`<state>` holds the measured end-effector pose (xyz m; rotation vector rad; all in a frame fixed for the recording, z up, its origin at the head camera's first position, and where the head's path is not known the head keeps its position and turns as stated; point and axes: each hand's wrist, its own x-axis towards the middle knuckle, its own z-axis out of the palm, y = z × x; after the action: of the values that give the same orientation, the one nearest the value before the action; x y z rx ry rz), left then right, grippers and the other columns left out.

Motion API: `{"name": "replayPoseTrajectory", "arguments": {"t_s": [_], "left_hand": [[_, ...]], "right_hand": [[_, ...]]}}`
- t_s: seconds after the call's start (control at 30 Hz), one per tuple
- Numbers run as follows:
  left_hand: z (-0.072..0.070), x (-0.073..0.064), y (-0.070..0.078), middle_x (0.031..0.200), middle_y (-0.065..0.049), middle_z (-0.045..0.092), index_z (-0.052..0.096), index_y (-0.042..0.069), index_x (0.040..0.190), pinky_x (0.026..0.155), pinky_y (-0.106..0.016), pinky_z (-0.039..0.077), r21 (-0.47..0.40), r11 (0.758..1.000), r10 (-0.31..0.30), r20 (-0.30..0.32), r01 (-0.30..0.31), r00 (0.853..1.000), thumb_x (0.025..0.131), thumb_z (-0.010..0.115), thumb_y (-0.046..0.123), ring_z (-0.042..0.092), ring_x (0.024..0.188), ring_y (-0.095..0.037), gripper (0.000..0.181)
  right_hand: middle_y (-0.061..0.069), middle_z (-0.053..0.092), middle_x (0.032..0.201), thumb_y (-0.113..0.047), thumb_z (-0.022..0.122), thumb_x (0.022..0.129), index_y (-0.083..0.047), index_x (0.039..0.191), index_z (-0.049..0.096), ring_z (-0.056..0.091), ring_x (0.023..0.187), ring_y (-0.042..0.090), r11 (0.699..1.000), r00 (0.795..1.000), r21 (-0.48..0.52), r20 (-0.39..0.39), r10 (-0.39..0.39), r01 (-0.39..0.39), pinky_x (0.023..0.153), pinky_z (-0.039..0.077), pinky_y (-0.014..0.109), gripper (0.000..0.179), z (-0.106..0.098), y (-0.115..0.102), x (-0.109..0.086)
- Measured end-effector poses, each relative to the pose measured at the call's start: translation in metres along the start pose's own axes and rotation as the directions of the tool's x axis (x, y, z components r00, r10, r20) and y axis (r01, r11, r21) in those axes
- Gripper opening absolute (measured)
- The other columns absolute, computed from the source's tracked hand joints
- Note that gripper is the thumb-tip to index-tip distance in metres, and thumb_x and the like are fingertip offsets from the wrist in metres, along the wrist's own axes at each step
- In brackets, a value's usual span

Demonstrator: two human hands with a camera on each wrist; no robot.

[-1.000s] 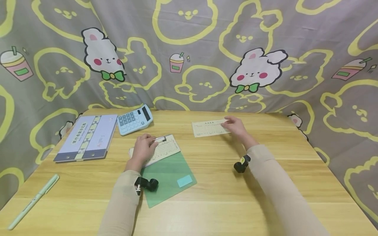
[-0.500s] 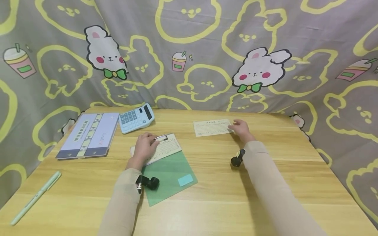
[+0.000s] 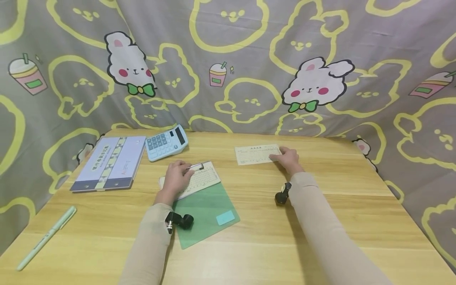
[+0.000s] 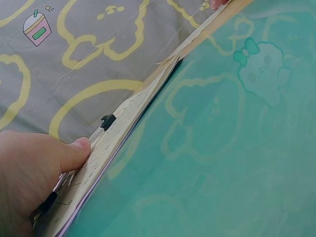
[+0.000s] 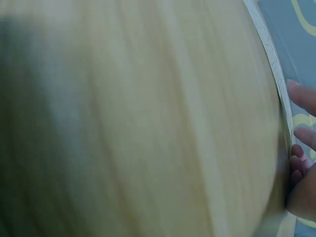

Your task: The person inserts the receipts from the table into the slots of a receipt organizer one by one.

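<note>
A green clipboard [image 3: 204, 215] lies left of centre, its top part covered by a stack of printed paper forms [image 3: 199, 183]. My left hand [image 3: 175, 179] grips the metal clip [image 3: 196, 166] at the board's top edge. In the left wrist view the thumb [image 4: 78, 147] lies on the clip, and the other fingers are hidden. Farther back to the right, a printed paper slip [image 3: 254, 154] rests on the table. The thumb of my right hand [image 3: 289, 159] overlaps its right end, with the fingers round the edge. The right wrist view catches those fingers [image 5: 303, 96] at the slip's edge.
A light-blue calculator [image 3: 165, 144] stands at the back left, beside a purple account book [image 3: 124, 158]. Nearer the left edge lies a pale green pen [image 3: 46, 238]. A blue sticky label [image 3: 225, 217] sits on the clipboard. A patterned curtain [image 3: 249, 59] hangs behind the table.
My right hand shifts at the slip's right end, and its thumb now reaches over the paper. The left hand stays at the clip. The head view turns slightly left.
</note>
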<state>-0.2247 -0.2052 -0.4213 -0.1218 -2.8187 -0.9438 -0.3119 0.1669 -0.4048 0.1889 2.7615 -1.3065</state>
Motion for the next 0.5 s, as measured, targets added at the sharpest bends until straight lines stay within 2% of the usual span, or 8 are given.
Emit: {"name": "replayPoseTrajectory", "arguments": {"t_s": [0.17, 0.5], "left_hand": [[0.0015, -0.0001, 0.0005, 0.110, -0.014, 0.046, 0.056, 0.002, 0.113, 0.083, -0.042, 0.033, -0.004, 1.000, 0.001, -0.008, -0.001, 1.000, 0.086, 0.053, 0.022, 0.037, 0.100, -0.028, 0.034], [0.0017, -0.0009, 0.0004, 0.109, -0.013, 0.047, 0.057, 0.002, 0.112, 0.083, -0.041, 0.032, -0.009, 1.000, -0.001, -0.022, 0.001, 1.000, 0.086, 0.053, 0.021, 0.037, 0.099, -0.028, 0.033]], "right_hand": [[0.028, 0.012, 0.132, -0.036, 0.062, 0.076, -0.004, 0.134, 0.027, 0.009, 0.119, 0.044, 0.995, 0.999, -0.097, 0.034, 0.001, 0.002, 0.095, 0.015, 0.052, 0.075, -0.0003, 0.0009, -0.0012], [0.028, 0.020, 0.128, -0.036, 0.063, 0.074, -0.003, 0.131, 0.034, 0.017, 0.115, 0.043, 0.986, 1.000, -0.167, -0.005, -0.015, 0.014, 0.094, 0.019, 0.050, 0.071, 0.0026, 0.0033, 0.0031]]}}
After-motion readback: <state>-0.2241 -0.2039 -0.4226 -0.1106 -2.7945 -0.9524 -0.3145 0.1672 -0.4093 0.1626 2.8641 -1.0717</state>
